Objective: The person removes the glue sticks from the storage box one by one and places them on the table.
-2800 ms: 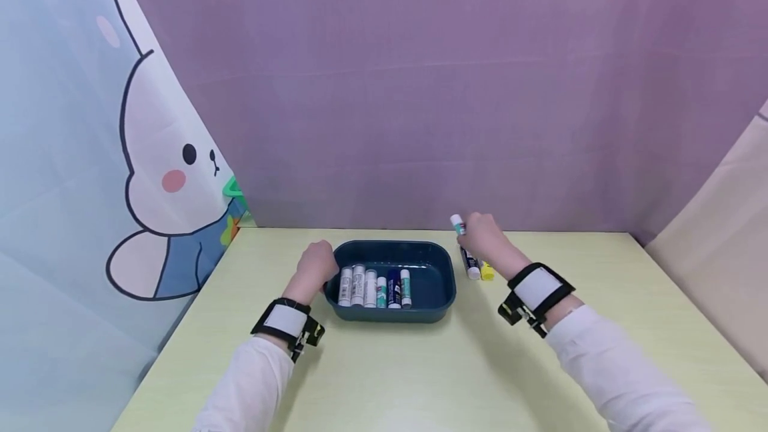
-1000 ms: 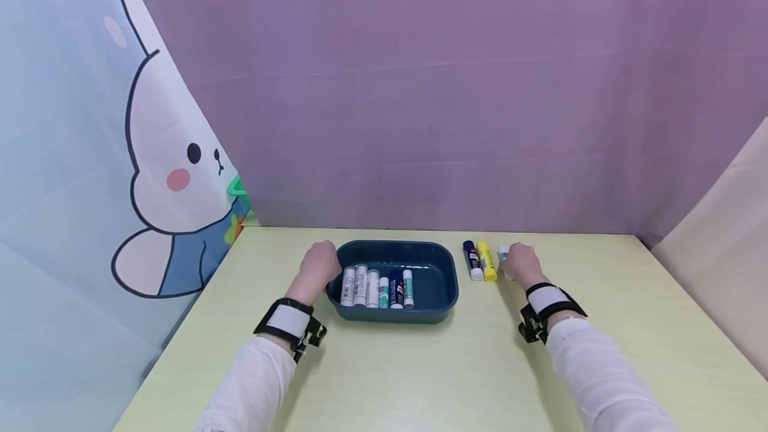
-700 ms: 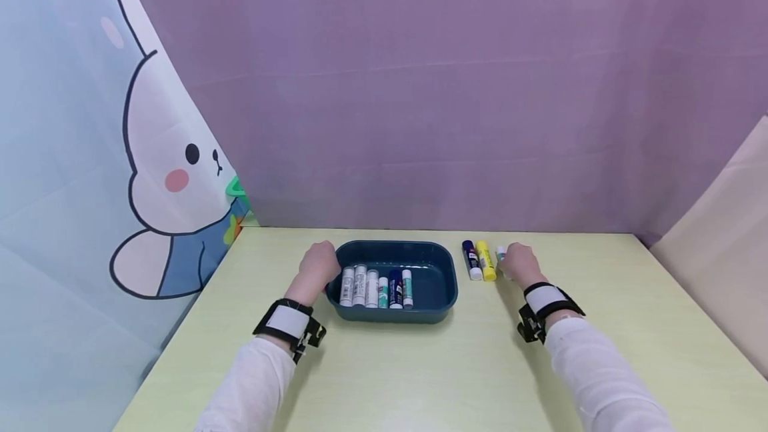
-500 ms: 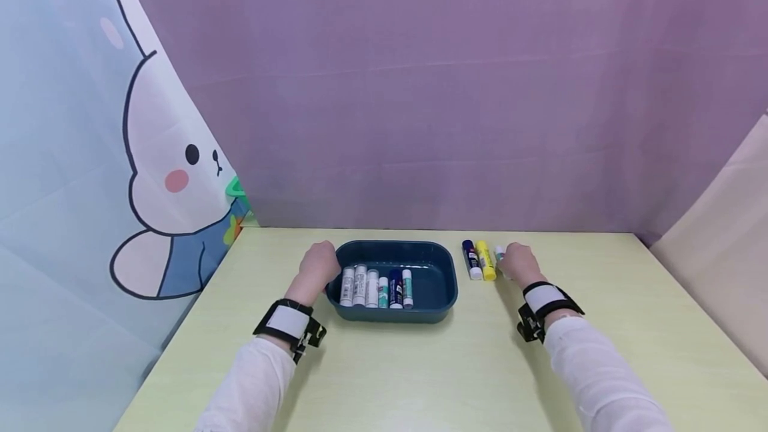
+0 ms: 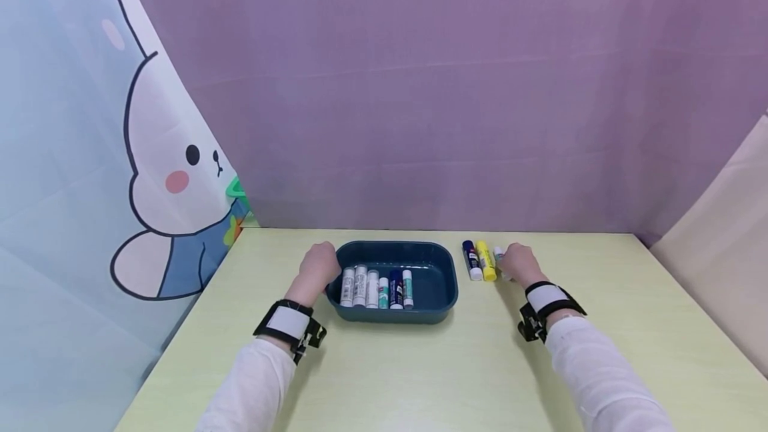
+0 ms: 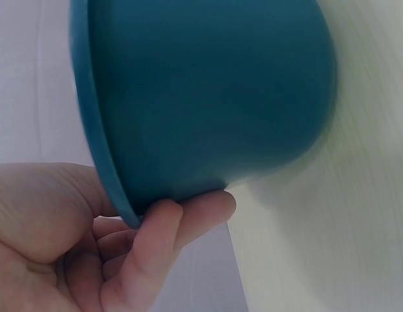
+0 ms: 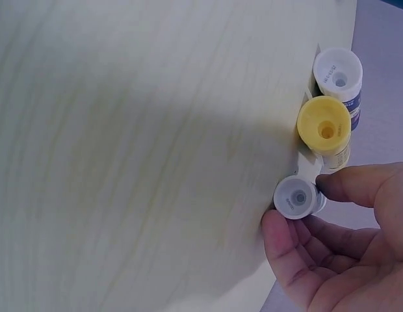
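My left hand [image 5: 318, 265] grips the left end of a dark teal tray [image 5: 393, 317]; in the left wrist view its fingers curl round the tray's rim [image 6: 101, 130]. My right hand [image 5: 519, 263] pinches a small white glue stick [image 7: 298, 197] between thumb and fingers, low over or on the table, and mostly hides it in the head view. Left of it lie a yellow glue stick [image 5: 485, 261] and a dark blue glue stick with a white end [image 5: 471, 260], side by side. Several white, green and blue glue sticks [image 5: 360, 285] form a row inside the tray.
The pale yellow-green table [image 5: 420, 372] runs back to a purple curtain [image 5: 420, 99]. At the left hangs a blue cloth with a cartoon rabbit [image 5: 174, 152]. A cream cloth [image 5: 720, 239] hangs at the right.
The white glue stick, earlier held raised by the blue one, has come down to the right of the yellow one. Lately it has edged slightly left. My left hand has stayed on the tray.
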`<state>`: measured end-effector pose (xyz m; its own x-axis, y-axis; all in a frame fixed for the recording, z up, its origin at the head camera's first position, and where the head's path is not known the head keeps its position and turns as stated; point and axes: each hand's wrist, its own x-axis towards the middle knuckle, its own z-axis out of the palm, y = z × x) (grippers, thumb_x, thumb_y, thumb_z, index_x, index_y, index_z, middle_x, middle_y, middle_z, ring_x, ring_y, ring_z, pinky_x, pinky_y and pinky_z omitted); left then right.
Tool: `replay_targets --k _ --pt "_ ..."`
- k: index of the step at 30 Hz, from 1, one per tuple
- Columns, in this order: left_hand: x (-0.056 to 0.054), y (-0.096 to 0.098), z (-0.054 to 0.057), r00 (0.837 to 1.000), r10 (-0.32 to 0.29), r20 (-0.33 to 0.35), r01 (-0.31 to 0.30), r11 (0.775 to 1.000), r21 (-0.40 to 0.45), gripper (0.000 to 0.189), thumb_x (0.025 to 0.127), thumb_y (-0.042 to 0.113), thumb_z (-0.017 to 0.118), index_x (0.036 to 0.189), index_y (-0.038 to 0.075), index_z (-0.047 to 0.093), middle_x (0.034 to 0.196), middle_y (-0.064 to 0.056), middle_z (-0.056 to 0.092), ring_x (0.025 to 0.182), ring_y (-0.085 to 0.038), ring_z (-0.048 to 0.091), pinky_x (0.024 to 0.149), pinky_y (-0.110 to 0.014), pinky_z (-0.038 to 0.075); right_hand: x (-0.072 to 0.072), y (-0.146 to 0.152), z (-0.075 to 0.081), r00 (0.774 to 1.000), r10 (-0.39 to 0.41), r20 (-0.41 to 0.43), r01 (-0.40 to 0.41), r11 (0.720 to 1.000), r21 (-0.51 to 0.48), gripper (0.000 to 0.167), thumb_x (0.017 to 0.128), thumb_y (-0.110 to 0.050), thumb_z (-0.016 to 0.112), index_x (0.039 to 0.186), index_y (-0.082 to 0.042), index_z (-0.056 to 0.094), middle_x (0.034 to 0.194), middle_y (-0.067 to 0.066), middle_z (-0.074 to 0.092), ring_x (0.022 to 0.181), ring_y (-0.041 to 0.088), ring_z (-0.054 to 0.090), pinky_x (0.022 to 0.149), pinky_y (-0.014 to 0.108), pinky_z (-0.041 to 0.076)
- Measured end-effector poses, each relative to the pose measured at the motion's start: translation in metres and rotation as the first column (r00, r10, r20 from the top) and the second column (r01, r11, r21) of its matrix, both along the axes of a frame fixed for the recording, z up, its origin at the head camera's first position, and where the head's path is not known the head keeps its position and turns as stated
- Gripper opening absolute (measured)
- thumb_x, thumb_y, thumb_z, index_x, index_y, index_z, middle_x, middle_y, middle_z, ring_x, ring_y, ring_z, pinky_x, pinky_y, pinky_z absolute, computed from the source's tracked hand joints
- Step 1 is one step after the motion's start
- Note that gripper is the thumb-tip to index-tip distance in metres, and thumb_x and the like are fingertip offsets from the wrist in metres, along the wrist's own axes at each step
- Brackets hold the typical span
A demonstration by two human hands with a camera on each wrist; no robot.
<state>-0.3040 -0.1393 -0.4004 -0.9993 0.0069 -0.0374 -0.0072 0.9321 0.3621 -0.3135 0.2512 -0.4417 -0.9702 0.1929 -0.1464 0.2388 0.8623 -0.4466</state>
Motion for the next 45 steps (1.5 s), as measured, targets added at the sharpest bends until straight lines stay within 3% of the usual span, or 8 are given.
replay_targets --k 9,27,36,38,41,45 --pt "0.002 -0.001 0.002 1.000 -0.003 -0.006 0.003 1.000 -0.008 0.014 0.086 0.001 0.057 0.096 -0.008 0.063 0.088 -0.022 0.065 0.054 -0.025 0.061 0.038 -0.029 0.049 -0.002 0.003 0.000 1.000 0.018 0.007 -0.017 0.999 -0.041 0.025 0.090 -0.012 0.052 0.092 0.013 0.057 0.076 0.020 0.061 0.052 0.017 0.059 0.046 0.023 0.051" --pt "0.001 0.000 0.001 1.000 0.001 0.001 -0.001 1.000 -0.009 0.013 0.086 0.000 0.057 0.094 -0.007 0.063 0.089 -0.022 0.065 0.050 -0.024 0.059 0.037 -0.028 0.048 -0.003 0.002 -0.003 0.998 0.054 -0.023 -0.055 0.997 -0.046 0.025 0.090 -0.012 0.054 0.090 0.011 0.063 0.075 0.016 0.062 0.054 0.016 0.059 0.045 0.021 0.050" --pt "0.000 0.001 0.002 1.000 0.005 -0.002 -0.005 1.000 -0.004 0.012 0.086 0.000 0.057 0.094 -0.006 0.064 0.089 -0.022 0.065 0.055 -0.026 0.061 0.037 -0.029 0.048 -0.001 0.004 0.010 0.992 0.122 0.004 -0.122 0.992 0.010 0.031 0.095 -0.020 0.049 0.084 0.006 0.060 0.067 0.013 0.059 0.054 0.019 0.059 0.045 0.022 0.045" --pt "0.000 0.001 0.002 1.000 0.006 -0.004 -0.006 1.000 -0.003 0.012 0.086 0.000 0.057 0.094 -0.006 0.064 0.089 -0.022 0.065 0.055 -0.026 0.061 0.037 -0.029 0.048 0.001 0.003 0.015 0.990 0.140 0.025 -0.140 0.990 0.032 0.034 0.096 -0.021 0.048 0.090 0.010 0.060 0.075 0.019 0.062 0.060 0.025 0.062 0.050 0.026 0.050" --pt "0.000 0.001 0.001 1.000 0.005 0.000 -0.005 1.000 0.000 0.013 0.086 0.000 0.057 0.095 -0.007 0.063 0.088 -0.022 0.065 0.053 -0.026 0.061 0.037 -0.029 0.049 0.002 0.002 0.022 0.985 0.169 0.042 -0.172 0.982 0.078 0.045 0.097 -0.024 0.046 0.109 0.018 0.055 0.101 0.032 0.061 0.088 0.040 0.064 0.073 0.040 0.056" --pt "0.001 0.001 0.001 1.000 0.005 0.005 -0.005 1.000 0.003 0.012 0.087 0.000 0.056 0.094 -0.007 0.063 0.086 -0.022 0.064 0.051 -0.025 0.060 0.037 -0.029 0.049 0.000 -0.001 0.034 0.984 0.173 0.043 -0.176 0.982 0.067 0.060 0.099 -0.031 0.042 0.132 0.018 0.036 0.132 0.039 0.040 0.121 0.052 0.041 0.100 0.056 0.040"
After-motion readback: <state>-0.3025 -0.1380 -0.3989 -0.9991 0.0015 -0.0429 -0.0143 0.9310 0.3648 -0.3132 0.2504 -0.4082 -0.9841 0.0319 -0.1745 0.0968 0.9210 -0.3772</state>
